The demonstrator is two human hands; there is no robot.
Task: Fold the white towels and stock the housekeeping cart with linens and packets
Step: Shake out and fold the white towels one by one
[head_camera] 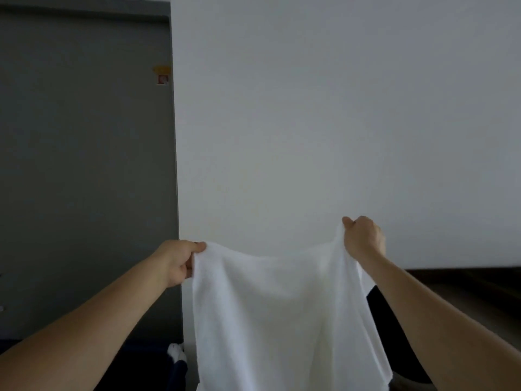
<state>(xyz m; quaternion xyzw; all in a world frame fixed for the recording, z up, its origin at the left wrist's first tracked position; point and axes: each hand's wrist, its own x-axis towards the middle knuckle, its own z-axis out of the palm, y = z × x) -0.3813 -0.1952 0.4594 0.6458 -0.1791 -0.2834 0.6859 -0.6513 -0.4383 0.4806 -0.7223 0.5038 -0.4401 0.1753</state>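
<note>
As we look out along two bare forearms, we see a white towel [270,314] held up in the air in front of a pale, smooth wall [338,108]. The towel is soft, matte terry cloth, roughly rectangular, and it hangs with its long axis running downward, its lower edge passing out of view at the bottom. Its top edge sags in a shallow curve between the two hands, and loose vertical folds gather down its right side.

The left hand [177,261] is closed on the towel's upper left corner, thumb on top and fingers curled beneath, pinching the cloth. The right hand [363,235] is closed on the upper right corner, its thumb raised, and it sits a little higher than the left, so the top edge tilts up toward the right. Both arms are stretched forward and spread apart, keeping the towel open and facing us.

To the left of the wall stands a flat, dark grey door [84,165] with a small yellow and red sticker [162,74] near its right edge. Low down, beside the towel's left edge, a small bunch of white cloth [176,354] shows against dark shapes that we cannot make out.
</note>
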